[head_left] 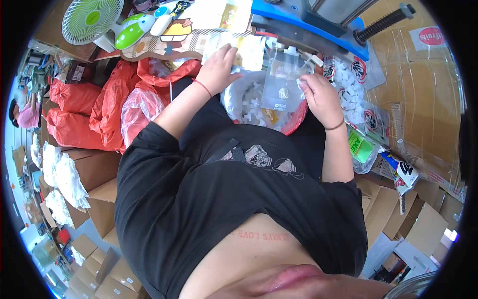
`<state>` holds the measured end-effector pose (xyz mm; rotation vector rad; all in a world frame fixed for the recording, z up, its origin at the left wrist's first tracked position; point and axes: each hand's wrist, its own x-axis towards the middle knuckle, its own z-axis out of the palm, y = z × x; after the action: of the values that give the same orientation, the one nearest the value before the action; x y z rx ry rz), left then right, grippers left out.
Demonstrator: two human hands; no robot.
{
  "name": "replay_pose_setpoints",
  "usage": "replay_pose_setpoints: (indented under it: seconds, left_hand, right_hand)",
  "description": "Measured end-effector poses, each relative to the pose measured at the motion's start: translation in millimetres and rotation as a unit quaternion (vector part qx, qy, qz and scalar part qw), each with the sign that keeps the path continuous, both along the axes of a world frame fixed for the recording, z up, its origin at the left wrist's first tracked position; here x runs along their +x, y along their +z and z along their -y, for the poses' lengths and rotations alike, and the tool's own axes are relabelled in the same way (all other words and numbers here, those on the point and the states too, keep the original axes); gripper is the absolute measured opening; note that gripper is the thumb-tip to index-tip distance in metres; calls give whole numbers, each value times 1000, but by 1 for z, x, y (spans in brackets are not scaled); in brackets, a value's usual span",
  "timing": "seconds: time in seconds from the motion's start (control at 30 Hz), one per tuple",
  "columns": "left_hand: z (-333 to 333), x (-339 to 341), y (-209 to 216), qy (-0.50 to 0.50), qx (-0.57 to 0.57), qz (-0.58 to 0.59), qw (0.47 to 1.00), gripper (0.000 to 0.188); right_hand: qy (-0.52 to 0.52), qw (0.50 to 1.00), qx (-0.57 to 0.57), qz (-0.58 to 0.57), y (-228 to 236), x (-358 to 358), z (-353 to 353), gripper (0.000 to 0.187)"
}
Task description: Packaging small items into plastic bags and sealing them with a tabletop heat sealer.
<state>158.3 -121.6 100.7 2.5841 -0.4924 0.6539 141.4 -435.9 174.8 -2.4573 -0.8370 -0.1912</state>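
Observation:
My left hand (217,70) rests with fingers stretched out on pale yellow-and-white printed pouches (252,53) at the table's near edge. The fingers of my right hand (322,99) are pinched together at the right edge of a clear plastic spout pouch (282,82). A small white bit shows at those fingertips, too small to name. The clear pouch hangs flat, its white spout (291,50) pointing away from me. Beneath it, between my legs, a bag-lined container with a red bag rim (298,118) holds many small white plastic pieces (251,102).
A press with a blue base (303,15) stands at the far side. More white pieces (351,84) lie to the right beside a large cardboard box (413,94). Red bags (107,107) crowd the left, near a green-and-white fan (92,22). Cardboard boxes (102,209) stand around me.

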Motion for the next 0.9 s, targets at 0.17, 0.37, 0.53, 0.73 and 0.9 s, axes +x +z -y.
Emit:
replay_pose_setpoints:
  seconds: [0.17, 0.37, 0.53, 0.73, 0.9]
  left_hand:
    - [0, 3, -12, -7, 131, 56, 990, 29]
    - [-13, -7, 7, 4, -199, -193, 961, 27]
    - [24, -31, 24, -111, -365, -379, 843, 26]
    - [72, -47, 32, -176, -391, -416, 802, 28]
    - [91, -50, 38, -241, -501, -565, 610, 24]
  right_hand:
    - [-22, 1000, -2, 11, -3, -4, 7, 17]
    - [-41, 998, 17, -53, -1, -18, 25, 15]
    - [1, 989, 135, -66, 16, -16, 11, 15]
    - [-41, 964, 236, -113, 29, -4, -9, 20]
    - [36, 981, 66, -179, 34, 3, 18, 24]
